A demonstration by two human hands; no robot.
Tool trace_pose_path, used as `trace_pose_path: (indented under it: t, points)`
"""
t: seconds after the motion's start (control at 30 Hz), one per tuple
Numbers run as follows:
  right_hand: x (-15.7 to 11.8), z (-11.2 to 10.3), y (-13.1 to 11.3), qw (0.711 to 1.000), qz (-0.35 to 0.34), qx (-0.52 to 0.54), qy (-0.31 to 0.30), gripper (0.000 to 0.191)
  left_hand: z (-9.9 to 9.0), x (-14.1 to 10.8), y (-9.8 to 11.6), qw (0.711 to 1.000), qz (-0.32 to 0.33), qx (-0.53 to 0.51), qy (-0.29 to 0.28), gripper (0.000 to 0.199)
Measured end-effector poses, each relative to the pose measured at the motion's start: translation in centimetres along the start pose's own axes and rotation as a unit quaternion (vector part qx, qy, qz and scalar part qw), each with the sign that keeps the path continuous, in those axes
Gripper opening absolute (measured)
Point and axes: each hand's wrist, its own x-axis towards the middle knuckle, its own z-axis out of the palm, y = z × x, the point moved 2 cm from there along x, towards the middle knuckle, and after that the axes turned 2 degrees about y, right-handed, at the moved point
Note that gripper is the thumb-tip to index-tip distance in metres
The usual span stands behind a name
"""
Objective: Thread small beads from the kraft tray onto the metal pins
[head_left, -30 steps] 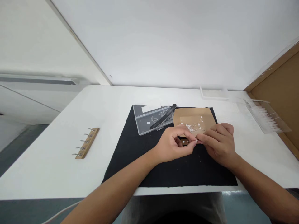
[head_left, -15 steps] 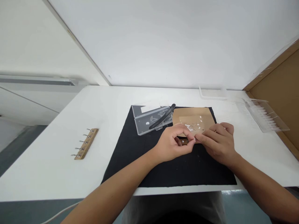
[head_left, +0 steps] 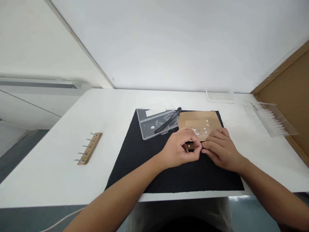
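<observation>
My left hand [head_left: 184,144] is closed in a pinch, thumb and forefinger tips together at a tiny pale piece too small to name. Fingertip to fingertip with it, my right hand [head_left: 222,149] has its fingers bent and pressed together; what they hold is hidden. Just behind the left fingers, a brown strip [head_left: 190,146] with small round spots shows in part, the rest covered by the hands. Beyond the hands lies a tan paper sheet [head_left: 200,116] with several small white and clear bits [head_left: 199,131] scattered on it.
Both hands work over a black cloth [head_left: 142,161]. An open clear case [head_left: 147,129] holds clear nail tips, with a black nail file [head_left: 167,120] across it. A wooden strip with metal posts [head_left: 89,149] lies left; clear plastic trays [head_left: 272,120] [head_left: 219,96] stand right and back.
My right hand has shifted slightly, its fingers bending lower and drawing closer together near the left fingertips. The left hand stays nearly in place, still pinching.
</observation>
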Motion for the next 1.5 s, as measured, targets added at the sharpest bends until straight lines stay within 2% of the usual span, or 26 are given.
trace_pose_path:
  t: [0.17,0.37,0.5,0.67,0.87,1.07,1.27,1.5]
  points:
    - [-0.13,0.15,0.43,0.999,0.001,0.044,0.002,0.004,-0.06,-0.10,0.14,0.999,0.042,0.015,0.000,0.006]
    - [0.06,-0.27,0.17,0.997,0.005,0.066,-0.032,0.006,0.09,-0.16,0.10,0.996,0.079,0.036,0.001,0.007]
    - [0.10,-0.48,0.13,0.998,0.003,0.062,-0.029,0.004,0.14,-0.26,-0.03,0.997,0.075,0.035,0.002,0.006]
    - [-0.20,-0.23,0.46,0.999,0.004,0.047,0.017,0.002,0.09,-0.21,-0.11,0.998,0.053,0.031,0.003,0.005]
    - [-0.35,-0.14,0.49,0.999,0.024,0.012,0.044,0.003,-0.06,0.00,-0.24,0.998,0.046,0.037,0.018,0.004]
    - [-0.18,-0.32,0.66,0.998,0.044,-0.022,0.047,0.002,-0.40,0.10,-0.24,0.995,0.080,0.043,0.034,0.008]
    - [-0.07,-0.42,0.71,0.995,0.021,-0.075,0.062,0.005,-0.54,0.08,-0.28,0.993,0.109,0.029,0.023,0.012]
    - [-0.12,-0.83,0.25,0.983,0.003,-0.176,0.052,0.012,-0.20,0.17,-0.20,0.995,0.087,0.019,0.039,0.014]
